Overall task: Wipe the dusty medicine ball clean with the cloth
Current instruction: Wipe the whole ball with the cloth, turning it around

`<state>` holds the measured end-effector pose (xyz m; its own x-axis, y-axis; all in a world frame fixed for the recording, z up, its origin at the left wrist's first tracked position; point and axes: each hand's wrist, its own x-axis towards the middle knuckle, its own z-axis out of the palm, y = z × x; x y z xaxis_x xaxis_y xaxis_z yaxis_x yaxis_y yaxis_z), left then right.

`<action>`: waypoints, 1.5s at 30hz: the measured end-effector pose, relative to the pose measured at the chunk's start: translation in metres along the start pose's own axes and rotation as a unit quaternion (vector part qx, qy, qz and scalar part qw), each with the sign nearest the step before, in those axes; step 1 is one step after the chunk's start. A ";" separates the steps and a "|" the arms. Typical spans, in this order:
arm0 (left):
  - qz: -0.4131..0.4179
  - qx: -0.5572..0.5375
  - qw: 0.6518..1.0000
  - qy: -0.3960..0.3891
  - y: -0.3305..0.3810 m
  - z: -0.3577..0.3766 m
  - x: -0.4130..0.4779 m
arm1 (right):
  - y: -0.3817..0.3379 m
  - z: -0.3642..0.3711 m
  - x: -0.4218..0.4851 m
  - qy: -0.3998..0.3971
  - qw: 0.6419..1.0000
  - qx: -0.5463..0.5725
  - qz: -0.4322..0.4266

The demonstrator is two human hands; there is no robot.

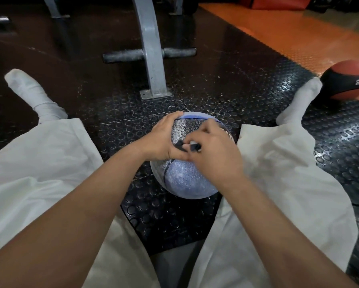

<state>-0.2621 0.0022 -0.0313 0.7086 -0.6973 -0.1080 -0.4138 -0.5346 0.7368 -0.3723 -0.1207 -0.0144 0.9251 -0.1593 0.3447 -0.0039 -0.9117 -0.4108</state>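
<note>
Black studded rubber flooring point(257, 100) covers the work area. At its centre the medicine ball point(186, 179) rests on the floor between the seated person's spread legs; its surface is pale blue with grey textured panels and dark seams. The left hand point(164, 140) lies on the ball's upper left side, fingers curved over the surface. The right hand point(214, 150) is on top of the ball, fingers curled around a small dark cloth point(195, 146) bunched against the ball beside the left thumb. White trousers point(49, 163) and white socks point(35, 94) flank the ball. A grey steel frame point(151, 55) stands beyond it. A red-and-black ball point(349, 80) sits at far right, beside orange flooring point(288, 32).
</note>
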 end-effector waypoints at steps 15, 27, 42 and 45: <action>-0.006 0.005 1.000 -0.004 0.002 0.002 0.002 | 0.068 -0.007 -0.013 0.090 0.956 0.183 0.211; 0.002 0.010 1.000 0.016 -0.002 0.008 -0.006 | 0.020 -0.010 0.015 0.009 0.999 0.030 0.029; 0.009 0.001 1.000 0.026 -0.007 0.008 -0.013 | 0.004 -0.009 0.062 -0.049 0.993 -0.111 -0.018; 0.001 -0.004 1.000 0.017 -0.006 0.006 -0.013 | 0.027 -0.017 0.059 -0.056 0.998 0.007 0.024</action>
<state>-0.2724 0.0114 -0.0388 0.7261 -0.6825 -0.0838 -0.4112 -0.5286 0.7426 -0.3240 -0.1611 0.0097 0.9605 -0.1592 0.2281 -0.0455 -0.8987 -0.4361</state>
